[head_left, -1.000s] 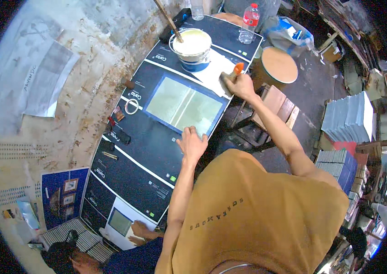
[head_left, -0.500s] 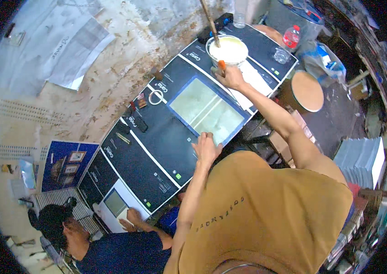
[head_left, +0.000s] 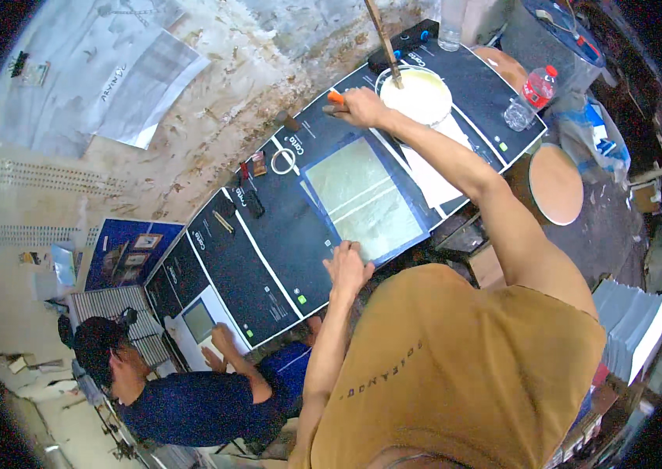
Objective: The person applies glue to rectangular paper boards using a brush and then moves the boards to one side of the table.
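Observation:
In front of me a blue-bordered board (head_left: pixel 366 195) lies on the black tabletop. Its pale greenish middle is crossed by white stripes. My left hand (head_left: pixel 348 267) rests at the board's near-left corner, fingers spread and holding nothing. Past the board's far edge, my right hand (head_left: pixel 364 108) is closed round an orange-handled tool (head_left: pixel 336 98); its working end is hard to make out. Right beside that hand stands a round tub (head_left: pixel 428 98) of creamy white paste, with a wooden stick (head_left: pixel 383 39) leaning in it. White paper (head_left: pixel 434 176) lies to the board's right.
A tape roll (head_left: pixel 283 161) and small dark items lie along the wall side. A plastic bottle (head_left: pixel 534 98) stands at the far right, above a round stool (head_left: pixel 556 184). At left a co-worker (head_left: pixel 182 406) works on a smaller panel (head_left: pixel 198 320). Stacked grey sheets (head_left: pixel 628 328) are at right.
My right hand has moved left with the orange-handled tool, from the tub's near side to its left. The left hand stays by the board's corner. The whole view has shifted slightly.

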The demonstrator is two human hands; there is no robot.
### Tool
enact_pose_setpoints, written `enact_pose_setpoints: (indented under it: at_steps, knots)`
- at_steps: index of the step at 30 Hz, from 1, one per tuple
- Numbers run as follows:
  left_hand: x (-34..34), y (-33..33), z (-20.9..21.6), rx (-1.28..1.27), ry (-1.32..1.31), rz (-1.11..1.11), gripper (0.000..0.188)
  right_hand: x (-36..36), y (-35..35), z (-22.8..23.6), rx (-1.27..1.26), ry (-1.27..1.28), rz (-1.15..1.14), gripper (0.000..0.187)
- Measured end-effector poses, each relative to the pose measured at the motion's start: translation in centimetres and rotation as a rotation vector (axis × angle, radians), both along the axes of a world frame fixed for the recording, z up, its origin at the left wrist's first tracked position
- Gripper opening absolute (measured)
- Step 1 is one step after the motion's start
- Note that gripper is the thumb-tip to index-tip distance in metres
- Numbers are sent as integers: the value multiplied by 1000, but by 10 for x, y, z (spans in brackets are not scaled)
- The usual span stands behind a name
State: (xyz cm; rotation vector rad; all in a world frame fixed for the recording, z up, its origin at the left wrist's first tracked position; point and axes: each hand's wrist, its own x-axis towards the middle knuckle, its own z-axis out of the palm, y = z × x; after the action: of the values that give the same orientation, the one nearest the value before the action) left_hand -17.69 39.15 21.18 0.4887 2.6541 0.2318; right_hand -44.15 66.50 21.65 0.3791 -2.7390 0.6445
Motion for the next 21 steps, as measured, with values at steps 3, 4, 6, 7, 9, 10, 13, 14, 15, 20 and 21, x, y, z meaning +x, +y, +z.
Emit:
enact_pose_setpoints:
  at_steps: [3, 4, 6, 7, 9, 10, 13, 14, 15, 20, 21]
  knots:
    - [1, 2, 1, 15, -8, 52, 50, 9, -28, -6, -289, -83, 296, 43]
    - [3, 3, 1, 14, 1, 60, 50, 18, -37, -10, -436, -178, 506, 45]
    - [3, 7, 2, 0, -13, 85, 50, 18, -35, -11, -177, -303, 573, 46]
    - [2, 9, 5, -16, -38, 102, 50, 11, -33, -7, 58, -379, 493, 44]
    - [4, 13, 5, -33, -67, 135, 51, -8, -20, 19, 25, -273, 350, 42]
    - [4, 14, 5, -34, -64, 144, 50, -21, -22, 18, -53, -66, 273, 42]
    - [4, 16, -1, -40, -44, 182, 50, -28, -45, 21, -189, -216, 553, 36]
    - [4, 17, -2, -39, -30, 184, 49, -20, -59, 22, -162, -241, 824, 34]
    - [2, 18, -2, -39, -39, 182, 49, -13, -74, 8, -178, -412, 925, 38]
    - [0, 22, 1, -58, -101, 241, 48, -51, -112, 12, 159, -348, 627, 42]
    - [-1, 22, 2, -61, -91, 237, 48, -61, -104, 12, 91, -241, 553, 41]
